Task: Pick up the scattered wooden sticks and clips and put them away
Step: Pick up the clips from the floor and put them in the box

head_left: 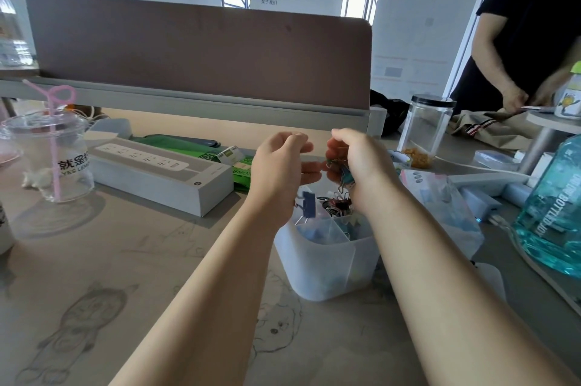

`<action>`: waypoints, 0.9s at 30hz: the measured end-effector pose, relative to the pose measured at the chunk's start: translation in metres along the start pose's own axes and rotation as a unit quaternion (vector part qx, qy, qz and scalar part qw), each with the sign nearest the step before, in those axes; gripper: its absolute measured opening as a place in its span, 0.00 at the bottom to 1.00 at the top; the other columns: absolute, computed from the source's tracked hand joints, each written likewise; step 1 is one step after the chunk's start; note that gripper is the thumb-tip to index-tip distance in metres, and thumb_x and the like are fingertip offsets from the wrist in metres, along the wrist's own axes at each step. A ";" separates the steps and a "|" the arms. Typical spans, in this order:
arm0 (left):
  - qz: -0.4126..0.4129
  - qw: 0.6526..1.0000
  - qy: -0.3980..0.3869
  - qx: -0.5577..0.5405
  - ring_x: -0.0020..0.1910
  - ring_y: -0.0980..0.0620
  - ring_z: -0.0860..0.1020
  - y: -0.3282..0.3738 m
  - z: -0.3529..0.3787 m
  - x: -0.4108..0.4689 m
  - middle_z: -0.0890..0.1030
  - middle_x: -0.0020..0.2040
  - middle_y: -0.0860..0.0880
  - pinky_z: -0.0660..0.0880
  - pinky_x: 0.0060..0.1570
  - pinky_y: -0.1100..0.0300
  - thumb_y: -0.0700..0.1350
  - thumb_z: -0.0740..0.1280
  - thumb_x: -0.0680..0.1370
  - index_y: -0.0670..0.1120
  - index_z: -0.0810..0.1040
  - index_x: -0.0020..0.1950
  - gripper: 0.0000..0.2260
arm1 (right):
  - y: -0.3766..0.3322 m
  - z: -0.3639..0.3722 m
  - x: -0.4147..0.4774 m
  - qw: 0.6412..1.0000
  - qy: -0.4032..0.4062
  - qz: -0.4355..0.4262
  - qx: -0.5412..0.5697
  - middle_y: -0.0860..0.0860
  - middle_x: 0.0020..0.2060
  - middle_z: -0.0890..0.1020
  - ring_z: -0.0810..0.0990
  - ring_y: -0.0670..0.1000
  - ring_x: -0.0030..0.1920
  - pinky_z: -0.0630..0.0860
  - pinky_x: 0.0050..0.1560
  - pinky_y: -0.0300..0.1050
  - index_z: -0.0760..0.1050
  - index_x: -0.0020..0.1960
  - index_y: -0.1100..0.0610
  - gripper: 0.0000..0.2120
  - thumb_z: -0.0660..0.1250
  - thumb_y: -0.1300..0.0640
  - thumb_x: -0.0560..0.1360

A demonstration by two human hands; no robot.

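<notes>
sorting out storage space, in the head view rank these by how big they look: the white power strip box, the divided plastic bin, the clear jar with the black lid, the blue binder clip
1. white power strip box
2. divided plastic bin, nearer the camera, so its gap to the box is unsure
3. clear jar with the black lid, farther back, so likely bigger than it looks
4. blue binder clip

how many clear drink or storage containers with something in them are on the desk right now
3: the plastic cup with a pink straw at left, the black-lidded jar behind the hands, the blue bottle at right. Others may be hidden.

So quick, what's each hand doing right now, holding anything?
Left hand: loosely curled above the box, apparently empty; a blue clip is in the air just under it.
Right hand: closed on a bunch of clips.
</notes>
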State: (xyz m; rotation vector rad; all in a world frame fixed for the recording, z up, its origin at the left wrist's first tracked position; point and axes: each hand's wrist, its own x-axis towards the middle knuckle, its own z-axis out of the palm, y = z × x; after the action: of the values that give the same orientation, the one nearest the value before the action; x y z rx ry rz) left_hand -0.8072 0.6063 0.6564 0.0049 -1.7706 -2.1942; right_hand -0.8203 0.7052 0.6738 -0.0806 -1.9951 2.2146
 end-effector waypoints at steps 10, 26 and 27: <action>0.026 0.999 -0.032 0.014 0.38 0.51 0.79 -0.003 0.001 -0.001 0.79 0.45 0.47 0.77 0.45 0.56 0.44 0.61 0.80 0.48 0.75 0.49 0.04 | -0.001 0.000 0.001 0.995 0.007 -0.031 -0.097 0.51 0.29 0.77 0.74 0.51 0.29 0.71 0.33 0.41 0.76 0.35 0.57 0.10 0.64 0.57 0.74; 0.017 0.997 -0.036 -0.071 0.46 0.50 0.79 0.002 -0.004 -0.004 0.81 0.46 0.49 0.74 0.49 0.55 0.45 0.59 0.81 0.47 0.77 0.46 0.09 | -0.010 0.000 -0.007 0.998 0.045 -0.007 -0.038 0.48 0.24 0.72 0.67 0.47 0.24 0.68 0.30 0.39 0.74 0.33 0.57 0.10 0.64 0.60 0.73; 0.012 0.995 -0.022 -0.098 0.43 0.50 0.78 0.007 -0.008 -0.007 0.80 0.43 0.48 0.75 0.47 0.55 0.44 0.59 0.81 0.46 0.77 0.45 0.09 | -0.014 0.002 -0.011 0.999 0.041 -0.002 -0.019 0.47 0.24 0.71 0.66 0.46 0.23 0.66 0.29 0.38 0.74 0.33 0.56 0.10 0.64 0.60 0.73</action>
State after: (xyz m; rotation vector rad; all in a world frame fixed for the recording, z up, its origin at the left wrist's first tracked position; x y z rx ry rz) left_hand -0.7969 0.5991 0.6597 -0.1093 -1.5610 -2.3571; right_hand -0.8082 0.7030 0.6868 -0.1684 -1.9918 2.1354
